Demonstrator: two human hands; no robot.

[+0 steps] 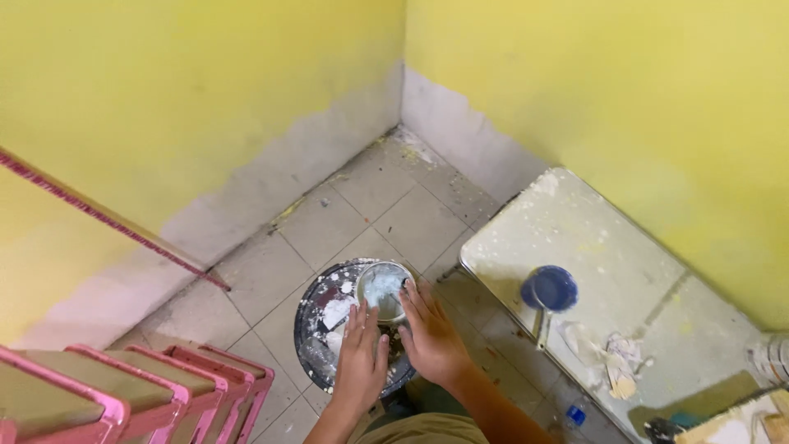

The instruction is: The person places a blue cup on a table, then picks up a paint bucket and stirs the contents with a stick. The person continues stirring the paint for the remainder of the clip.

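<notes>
A round paint-spattered bucket lid [316, 337] sits on the tiled floor below me. On it stands a small clear bowl [383, 289] holding white paste. My left hand [360, 362] rests flat on the lid just below the bowl, fingers stretched toward it. Fingers together, my right hand [430, 335] lies against the bowl's right side and touches its rim. Neither hand is closed around anything.
A paint-stained low table [625, 271] stands at the right with a blue cup [549, 289], crumpled scraps [612, 358] and a small blue cap [576, 415] beside it. Pink-edged steps [123, 395] fill the lower left. A pink-striped stick [115, 220] leans on the yellow wall.
</notes>
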